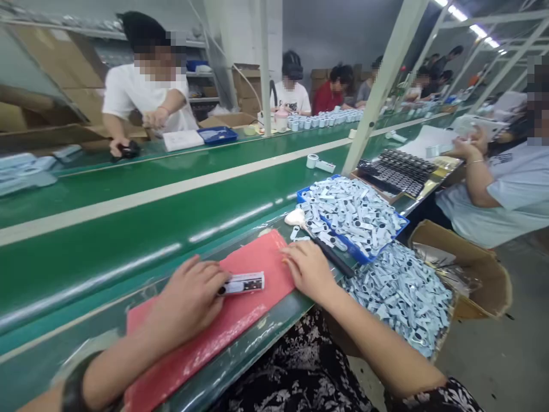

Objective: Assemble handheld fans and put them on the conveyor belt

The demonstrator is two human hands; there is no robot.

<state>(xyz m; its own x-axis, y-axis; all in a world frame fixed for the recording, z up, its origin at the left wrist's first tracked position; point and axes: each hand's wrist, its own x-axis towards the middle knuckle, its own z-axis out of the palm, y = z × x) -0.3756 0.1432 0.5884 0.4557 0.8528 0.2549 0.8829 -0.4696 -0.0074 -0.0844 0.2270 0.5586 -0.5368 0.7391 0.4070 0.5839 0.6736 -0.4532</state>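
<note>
My left hand (193,292) rests on a pink foam sheet (261,252), fingers closed round the near end of a pale blue plastic housing (242,283). A dark panel with lighter marks shows on the housing's top face; its left end is hidden under my fingers. Over the right part of the sheet is my right hand (311,269), apart from the housing. Its fingers are bent and drawn together, and whatever is between them is too small to make out. Just beyond it lies a tool with a black handle (332,257) and a whitish head.
A blue tray (364,256) heaped with small pale blue parts stands to the right, above a box of similar parts (403,297). The green conveyor belt (128,229) runs ahead, carrying a white roll-shaped piece (312,161). Co-workers sit opposite and at right (506,177). A metal post (381,91) rises nearby.
</note>
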